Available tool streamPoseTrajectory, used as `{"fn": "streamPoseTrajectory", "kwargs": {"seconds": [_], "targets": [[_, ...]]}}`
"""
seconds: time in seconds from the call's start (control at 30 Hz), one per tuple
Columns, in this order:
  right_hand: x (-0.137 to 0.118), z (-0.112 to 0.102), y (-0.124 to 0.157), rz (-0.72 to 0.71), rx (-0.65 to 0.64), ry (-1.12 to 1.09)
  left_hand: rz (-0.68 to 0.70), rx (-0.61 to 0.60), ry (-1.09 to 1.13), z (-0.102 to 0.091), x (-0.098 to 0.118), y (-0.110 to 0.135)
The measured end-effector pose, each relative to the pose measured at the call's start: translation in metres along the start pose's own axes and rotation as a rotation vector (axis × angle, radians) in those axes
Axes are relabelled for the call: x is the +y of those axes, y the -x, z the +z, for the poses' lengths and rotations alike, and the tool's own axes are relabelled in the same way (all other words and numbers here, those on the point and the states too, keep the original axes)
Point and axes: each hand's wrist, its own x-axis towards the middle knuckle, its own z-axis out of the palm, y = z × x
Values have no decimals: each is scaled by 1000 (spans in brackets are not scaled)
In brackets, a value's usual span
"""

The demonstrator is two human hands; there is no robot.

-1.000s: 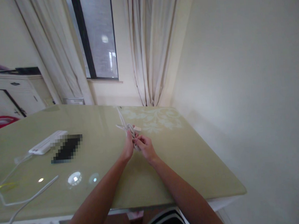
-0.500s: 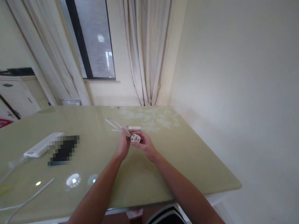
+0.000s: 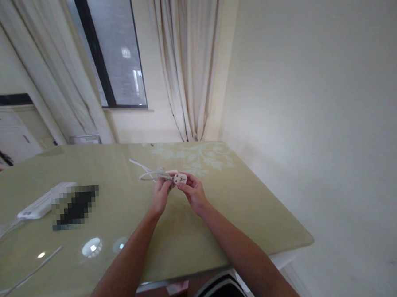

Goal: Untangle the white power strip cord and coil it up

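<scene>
Both my hands meet above the middle of the green glass-topped table (image 3: 223, 236). My right hand (image 3: 194, 194) pinches a small white plug (image 3: 179, 178) at its fingertips, its pin face turned towards me. My left hand (image 3: 161, 194) is closed on the white cable (image 3: 146, 173) just left of the plug. A loop of that cable trails away to the left and back over the table.
A white power strip (image 3: 38, 204) lies at the table's left, beside a blurred dark flat object (image 3: 75, 207). Another white cord (image 3: 28, 275) runs along the near left edge. A wall stands close on the right, and curtains and a window are behind the table.
The cable bundle has been turned so the plug's pin face now shows at my right fingertips. The trailing cable has swung from the back towards the left. My view has shifted right.
</scene>
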Motion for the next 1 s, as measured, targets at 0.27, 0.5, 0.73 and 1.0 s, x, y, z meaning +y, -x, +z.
{"fn": "streamPoseTrajectory", "kwargs": {"seconds": [0.27, 0.5, 0.73, 1.0], "targets": [[-2, -10, -10, 6, 265, -71, 124, 60, -478, 0, 6, -4], [11, -4, 3, -84, 66, 371, 30, 36, -744, -10, -6, 3], [2, -9, 0, -230, 330, 603, 55, -163, -935, 7, -23, 13], [17, -26, -22, -8, 520, 203, 242, -353, -1050, 2, -29, 10]]}}
